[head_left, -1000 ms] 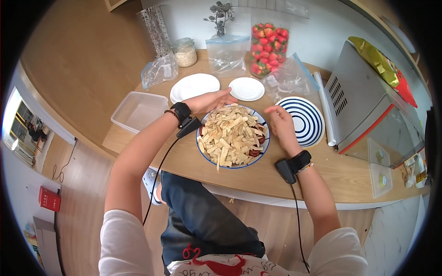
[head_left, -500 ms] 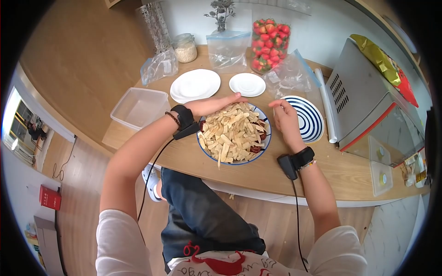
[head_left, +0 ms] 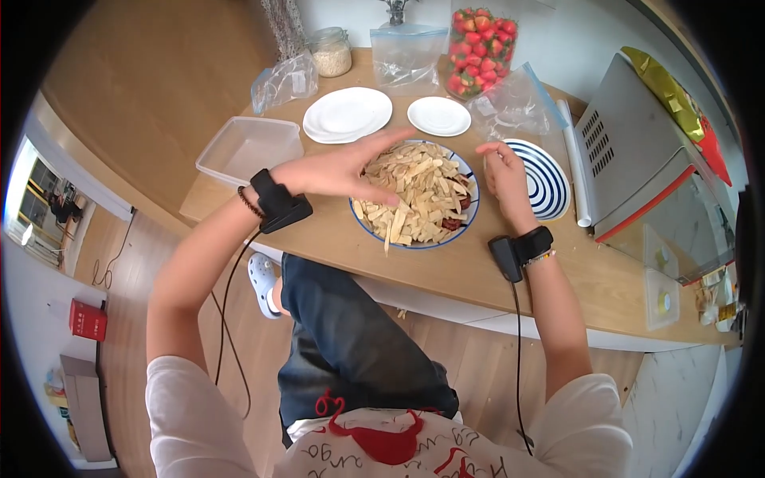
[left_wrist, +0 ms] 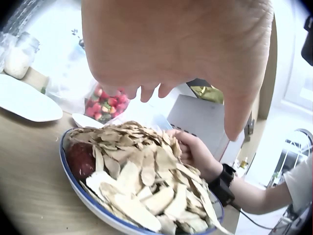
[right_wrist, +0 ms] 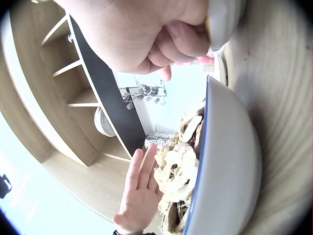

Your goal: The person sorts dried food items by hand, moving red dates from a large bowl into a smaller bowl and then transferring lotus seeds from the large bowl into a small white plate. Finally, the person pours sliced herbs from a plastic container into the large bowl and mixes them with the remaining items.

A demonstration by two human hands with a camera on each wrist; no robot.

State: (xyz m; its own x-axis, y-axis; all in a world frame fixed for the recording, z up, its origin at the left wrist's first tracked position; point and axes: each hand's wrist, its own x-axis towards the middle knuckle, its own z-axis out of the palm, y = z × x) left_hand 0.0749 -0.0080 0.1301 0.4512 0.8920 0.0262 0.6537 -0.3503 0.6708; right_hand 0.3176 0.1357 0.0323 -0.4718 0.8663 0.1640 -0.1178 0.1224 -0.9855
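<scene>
A blue-rimmed bowl point(head_left: 414, 245) is heaped with pale dried root slices point(head_left: 416, 191), and dark red dates point(left_wrist: 80, 160) show at its edge. My left hand point(head_left: 343, 169) spreads over the bowl's left side, thumb and fingers wide apart, with nothing held. The left wrist view has its palm hanging above the heap. To the right of the bowl, my right hand point(head_left: 510, 187) rests loosely curled, holding nothing, and overlaps the left edge of a blue-and-white striped plate point(head_left: 550, 187).
Behind the bowl lie a white oval plate point(head_left: 347, 115) and a smaller white plate point(head_left: 439, 116). A clear plastic box point(head_left: 250, 147) stands left. Along the back are a jar point(head_left: 330, 52), clear zip bags point(head_left: 408, 57) and a bag of strawberries point(head_left: 481, 52). A grey appliance point(head_left: 637, 135) stands right.
My left hand has shifted from the bowl's far edge to its left side, and its thumb has spread away from the fingers. My right hand has stayed beside the bowl. The head view has tilted.
</scene>
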